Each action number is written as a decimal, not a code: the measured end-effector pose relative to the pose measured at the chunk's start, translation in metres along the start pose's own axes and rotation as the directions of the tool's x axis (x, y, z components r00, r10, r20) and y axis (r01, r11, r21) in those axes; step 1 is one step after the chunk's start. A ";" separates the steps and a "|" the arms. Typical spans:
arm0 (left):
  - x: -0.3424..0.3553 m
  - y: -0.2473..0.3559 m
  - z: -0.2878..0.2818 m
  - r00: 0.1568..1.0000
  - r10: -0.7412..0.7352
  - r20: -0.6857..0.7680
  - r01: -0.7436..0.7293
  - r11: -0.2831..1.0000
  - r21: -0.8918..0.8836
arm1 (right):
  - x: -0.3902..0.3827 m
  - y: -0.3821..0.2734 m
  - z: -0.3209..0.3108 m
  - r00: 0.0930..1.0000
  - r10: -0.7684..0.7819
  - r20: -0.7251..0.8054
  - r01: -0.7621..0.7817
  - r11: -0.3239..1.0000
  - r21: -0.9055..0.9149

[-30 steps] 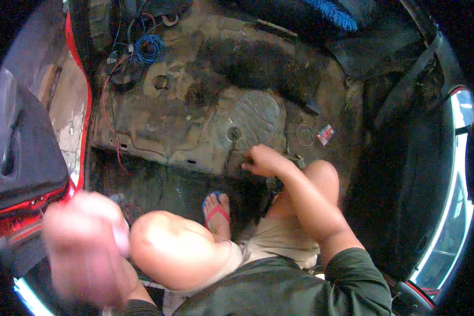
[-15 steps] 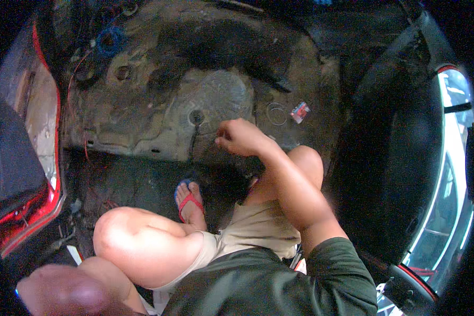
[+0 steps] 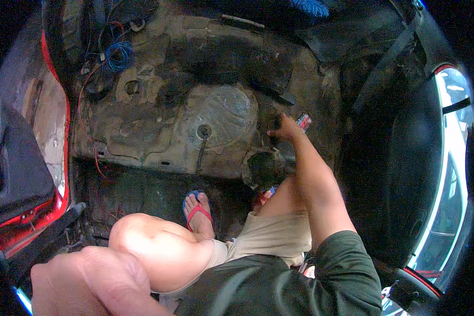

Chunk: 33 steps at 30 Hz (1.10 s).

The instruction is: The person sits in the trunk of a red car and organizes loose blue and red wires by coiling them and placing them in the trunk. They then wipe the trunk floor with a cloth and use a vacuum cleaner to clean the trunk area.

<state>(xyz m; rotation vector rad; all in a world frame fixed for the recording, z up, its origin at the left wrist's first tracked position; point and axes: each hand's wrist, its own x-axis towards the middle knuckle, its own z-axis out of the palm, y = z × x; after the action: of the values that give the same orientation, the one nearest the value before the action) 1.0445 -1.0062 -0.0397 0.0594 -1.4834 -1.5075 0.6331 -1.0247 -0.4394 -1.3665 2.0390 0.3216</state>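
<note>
My right hand (image 3: 285, 128) reaches over the dirty metal car floor, its fingers curved and apart, with no object visible in them. Just right of it lies a small red-and-white packet (image 3: 304, 120), partly hidden by the hand. To its left is a round grey plate (image 3: 218, 116) with a dark hole. My left hand (image 3: 63, 279) is large in the lower-left corner, close to the camera, by my bent knee (image 3: 131, 234); its fingers cannot be made out.
A coil of blue wire (image 3: 118, 55) and a red cable (image 3: 80, 116) lie at the left. The door opening with red edge (image 3: 66, 147) is at left; a dark panel (image 3: 384, 179) is at right. A blue fringed object (image 3: 308, 8) sits at the top.
My right hand has moved forward and right, from beside the round plate to beside the packet. My left hand, low at the left, has shifted about. The view has also moved.
</note>
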 end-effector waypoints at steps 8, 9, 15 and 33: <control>-0.014 0.007 -0.005 1.000 -0.007 -0.028 0.006 0.999 -0.041 | -0.003 -0.039 0.008 0.998 -0.054 -0.025 0.053 0.998 -0.046; -0.014 0.007 -0.004 1.000 -0.007 -0.031 0.005 0.999 -0.045 | -0.003 -0.042 0.009 0.996 -0.081 -0.033 0.078 0.995 -0.059; -0.010 0.003 -0.005 1.000 0.017 -0.023 -0.019 0.997 -0.081 | 0.020 -0.001 0.015 0.991 0.015 -0.131 -0.038 0.984 -0.171; -0.005 0.006 -0.017 0.998 -0.023 -0.053 0.021 0.999 -0.037 | 0.006 -0.023 -0.024 0.973 -0.026 -0.230 0.036 0.998 0.042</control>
<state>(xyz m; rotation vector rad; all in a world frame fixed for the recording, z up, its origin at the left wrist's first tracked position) 1.0617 -1.0141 -0.0421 0.0938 -1.4168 -1.5385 0.6429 -1.0518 -0.4216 -1.4629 2.1947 0.1057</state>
